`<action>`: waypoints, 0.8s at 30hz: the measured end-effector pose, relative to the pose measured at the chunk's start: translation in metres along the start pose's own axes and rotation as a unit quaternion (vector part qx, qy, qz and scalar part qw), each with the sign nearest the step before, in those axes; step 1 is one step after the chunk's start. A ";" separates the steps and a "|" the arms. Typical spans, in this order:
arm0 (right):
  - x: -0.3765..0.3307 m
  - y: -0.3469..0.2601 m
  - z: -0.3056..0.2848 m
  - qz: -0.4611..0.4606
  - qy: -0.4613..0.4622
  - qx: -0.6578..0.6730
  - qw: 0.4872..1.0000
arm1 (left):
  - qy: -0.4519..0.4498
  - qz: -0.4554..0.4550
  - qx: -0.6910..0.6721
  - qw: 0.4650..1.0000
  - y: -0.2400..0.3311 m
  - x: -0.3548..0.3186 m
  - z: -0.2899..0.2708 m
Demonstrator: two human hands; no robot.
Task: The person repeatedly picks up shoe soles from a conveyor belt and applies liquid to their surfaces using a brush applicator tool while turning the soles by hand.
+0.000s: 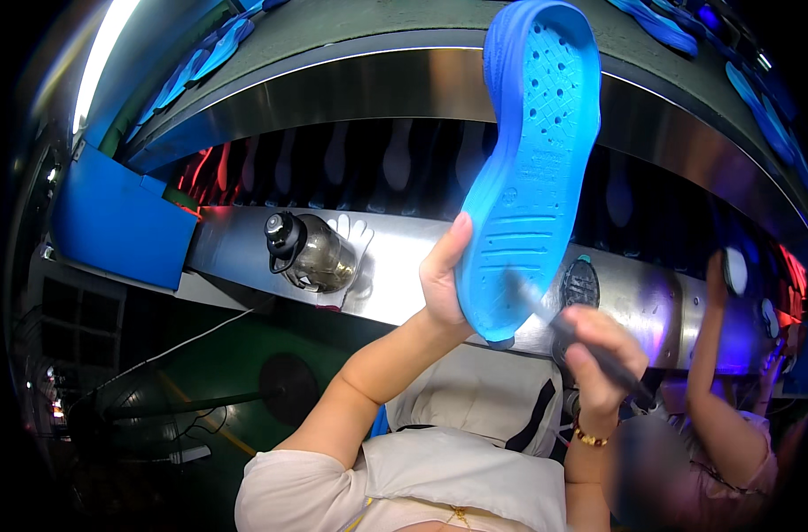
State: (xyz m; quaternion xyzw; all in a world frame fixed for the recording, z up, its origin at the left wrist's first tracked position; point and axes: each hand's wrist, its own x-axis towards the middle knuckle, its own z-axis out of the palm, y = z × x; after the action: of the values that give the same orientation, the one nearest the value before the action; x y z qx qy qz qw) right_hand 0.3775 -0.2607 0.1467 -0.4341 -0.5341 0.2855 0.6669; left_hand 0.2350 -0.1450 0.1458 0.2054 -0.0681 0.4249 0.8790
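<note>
A bright blue shoe sole (pixel 519 226) is held up lengthwise in front of me, its inner side with holes and ridges facing me. My left hand (pixel 444 279) is closed on its left edge near the lower end. In my right hand (pixel 606 350) is a brush (pixel 546 310) with a dark handle, gripped by the fingers. Its pale tip is smeared by motion and lies over the sole's lower part; I cannot tell whether it touches. Behind my right hand, a dark sole (pixel 581 282) rests on the metal bench.
The metal ledge (pixel 395 266) bears a dark-lidded bottle (pixel 320 255) and a white glove (pixel 358 232). Above runs a green belt (pixel 351 62) carrying blue soles (pixel 210 55). Further soles stand in the dark rack. At right, another person's hand (pixel 716 275) holds a pale sole (pixel 735 270).
</note>
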 end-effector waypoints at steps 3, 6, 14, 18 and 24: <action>0.011 -0.005 0.009 -0.055 -0.072 -0.051 0.995 | -0.022 0.030 -0.028 0.999 0.002 0.005 -0.010; 0.012 -0.011 0.006 -0.088 -0.170 -0.066 0.979 | 0.013 0.004 -0.059 0.998 0.005 0.006 -0.006; 0.032 -0.011 -0.011 -0.107 -0.246 -0.113 0.957 | 0.010 -0.041 0.035 0.999 0.014 0.011 -0.004; 0.026 -0.010 -0.008 -0.110 -0.207 -0.128 0.964 | -0.032 -0.072 -0.019 0.997 0.019 0.021 -0.005; 0.018 -0.027 -0.010 -0.164 -0.298 -0.135 0.931 | 0.056 -0.229 -0.004 0.972 0.026 0.022 -0.009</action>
State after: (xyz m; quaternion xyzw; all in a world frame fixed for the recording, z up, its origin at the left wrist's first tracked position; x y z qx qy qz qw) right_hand 0.3897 -0.2601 0.1782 -0.3214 -0.8054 0.2133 0.4500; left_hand 0.2285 -0.1111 0.1517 0.1883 0.0281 0.2230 0.9560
